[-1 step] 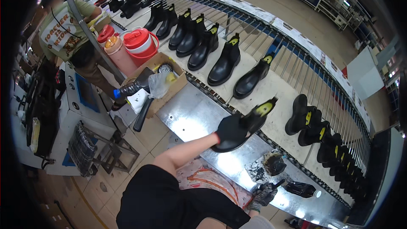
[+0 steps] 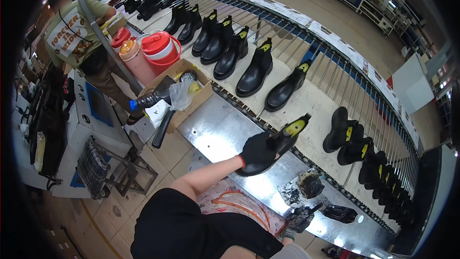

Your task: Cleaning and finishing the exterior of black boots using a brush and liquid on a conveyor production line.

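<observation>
While a cardboard box (image 2: 184, 97) of tools sits far left, the gloved left hand (image 2: 256, 151) grips a black boot (image 2: 278, 146) above the steel table (image 2: 220, 129). Right hand (image 2: 298, 219), gloved, clasps a dark brush (image 2: 338, 213) at the table's near edge.

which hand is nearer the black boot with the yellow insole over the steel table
Left. The left hand, gloved black, grips the boot itself. The right hand is lower down at the steel table's near edge, beside a dark bottle.

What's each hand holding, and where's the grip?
Left hand, gloved, grips a black boot around its heel end, over the steel bench. Right hand, gloved, holds a dark tool; the grip point cannot be told.
</observation>
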The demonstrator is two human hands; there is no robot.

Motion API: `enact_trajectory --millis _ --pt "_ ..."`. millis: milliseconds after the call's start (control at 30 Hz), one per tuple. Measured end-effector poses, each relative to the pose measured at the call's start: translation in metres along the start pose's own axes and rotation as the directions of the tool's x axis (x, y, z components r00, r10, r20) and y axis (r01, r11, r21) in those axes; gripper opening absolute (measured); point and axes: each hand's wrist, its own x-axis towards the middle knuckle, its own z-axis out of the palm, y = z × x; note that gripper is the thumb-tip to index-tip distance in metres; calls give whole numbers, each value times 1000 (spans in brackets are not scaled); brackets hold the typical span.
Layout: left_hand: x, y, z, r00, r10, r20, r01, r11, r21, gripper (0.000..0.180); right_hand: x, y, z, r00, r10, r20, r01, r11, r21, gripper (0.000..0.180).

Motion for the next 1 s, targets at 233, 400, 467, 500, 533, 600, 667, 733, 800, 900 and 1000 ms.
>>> enact_trajectory --millis 233,400,467,500,533,600,667,733,800,900,1000 --pt "-61 -30 18 976 84 -199 -87 996 -5 76 -3 6 -2 997 -27 75 19 994 104 34" --pt "25 -20 14 907 421 2 -396 856 -332 45 2 0 12 998 12 62 -18 996 90 38" --pt "78 -31 30 894 382 235 -83 655 -751 43 -4 -2 10 994 74 85 -33 914 -404 53" --pt "81 -16 27 852 196 485 285 603 -745 49 -7 15 2 986 -70 154 142 835 -531 58" --pt "83 -12 26 837 216 502 258 654 -711 50 -32 -3 19 975 212 63 -203 970 -133 62" --pt "92 -8 31 818 246 521 223 698 -680 52 -38 5 2 952 297 78 -295 955 -31 61" --pt "102 -26 44 773 273 572 250 698 -671 54 -50 -12 -3 922 359 146 -291 891 -348 60" --pt "96 -17 37 822 198 533 229 743 -629 57 -54 -24 9 939 248 239 -223 966 -129 63" --pt "94 -11 36 858 167 485 209 750 -628 59 -17 21 -13 967 122 224 -73 974 -214 56" --pt "90 -12 18 883 288 371 -67 859 -507 59 -45 -60 52 954 289 87 -281 956 -89 53" --pt "90 -24 8 770 598 223 -260 614 -746 67 -51 -45 44 948 314 48 -317 931 180 54"
